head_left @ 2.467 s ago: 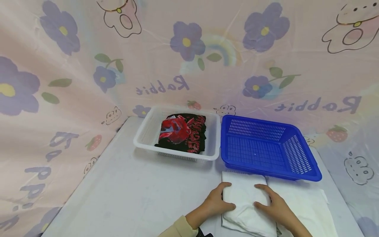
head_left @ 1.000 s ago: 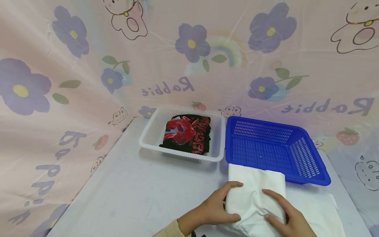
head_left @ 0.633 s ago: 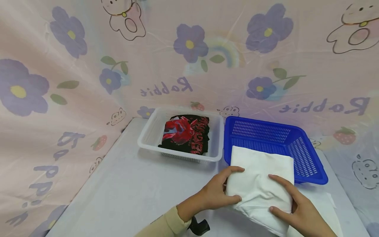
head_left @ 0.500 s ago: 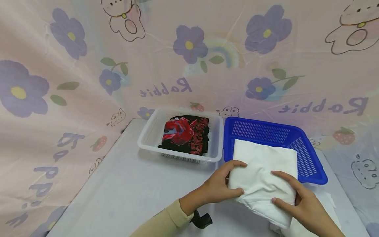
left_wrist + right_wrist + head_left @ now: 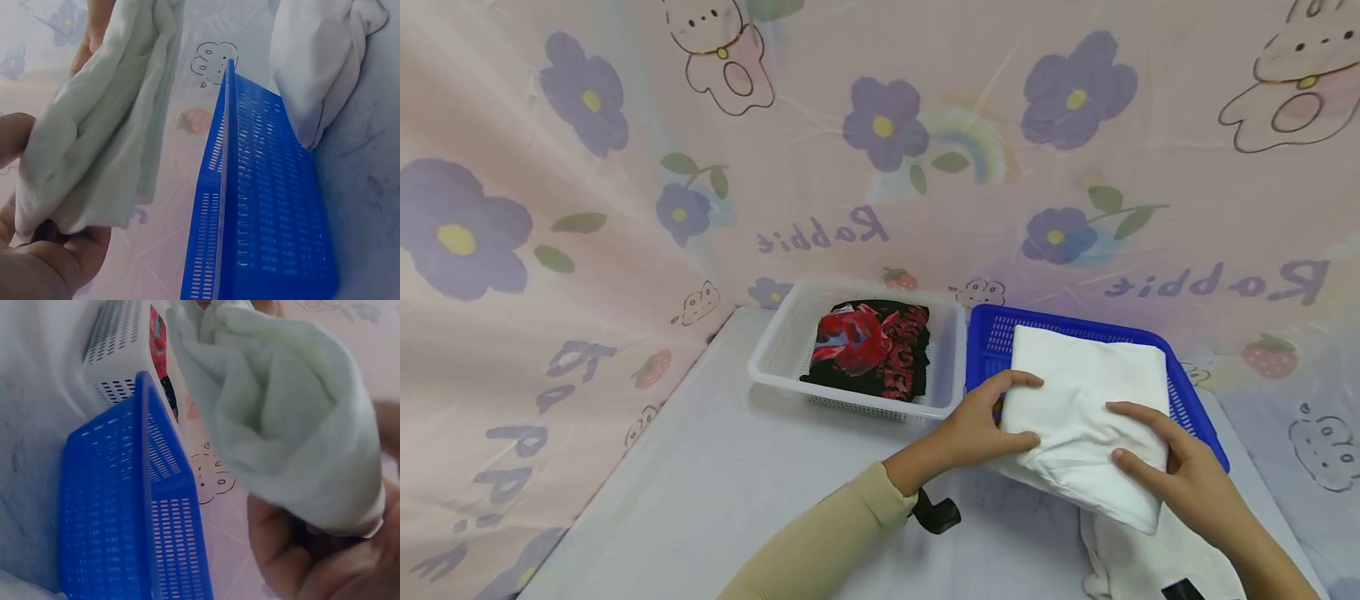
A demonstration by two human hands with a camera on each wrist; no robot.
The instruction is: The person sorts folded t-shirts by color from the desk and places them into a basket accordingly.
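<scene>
Both hands hold a folded white cloth (image 5: 1082, 417) by its two sides, raised over the blue plastic basket (image 5: 990, 354). My left hand (image 5: 973, 429) grips the left edge, thumb on top and other fingers partly hidden behind it. On the opposite edge my right hand (image 5: 1191, 479) grips in the same way. From the left wrist, the cloth's folded layers (image 5: 106, 125) show above the rim level of the basket (image 5: 281, 200). In the right wrist view, fingers (image 5: 275, 544) curl under the rounded end of the cloth (image 5: 306, 437).
A white basket (image 5: 778, 333) holding a folded black garment with a red print (image 5: 865, 350) stands left of the blue one. Another white cloth (image 5: 1138, 554) lies on the table (image 5: 715, 500) near the front right. A patterned curtain (image 5: 820, 167) hangs behind.
The folded white cloth was on the table in front of the blue basket. Both hands have lifted it and carried it forward over the basket, uncovering more of the other white cloth.
</scene>
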